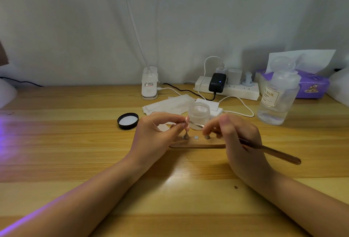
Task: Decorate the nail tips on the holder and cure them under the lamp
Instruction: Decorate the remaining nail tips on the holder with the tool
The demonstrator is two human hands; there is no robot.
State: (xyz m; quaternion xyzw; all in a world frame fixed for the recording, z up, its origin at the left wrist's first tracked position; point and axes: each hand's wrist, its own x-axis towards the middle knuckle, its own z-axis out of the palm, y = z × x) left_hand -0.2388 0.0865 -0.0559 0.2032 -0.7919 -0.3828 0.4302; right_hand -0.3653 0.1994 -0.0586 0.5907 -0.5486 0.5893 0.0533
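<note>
A flat wooden holder [196,145] lies on the desk between my hands, with small round metal pads on top. My left hand [158,132] pinches a pink nail tip [187,119] on a small stand, lifted just above the holder. Another pink tip on a stand [186,131] rises from the holder's left end. My right hand [236,138] grips a thin brown brush [272,151]; its fine front end points left toward the lifted tip. A clear open jar [199,114] stands right behind the holder.
The jar's black lid [128,121] lies upside down at the left. White wipes [170,105], a white clip lamp base [149,85], a power strip [228,88], a clear pump bottle [277,98] and a purple tissue pack [311,85] sit behind. Purple light glows at the far left.
</note>
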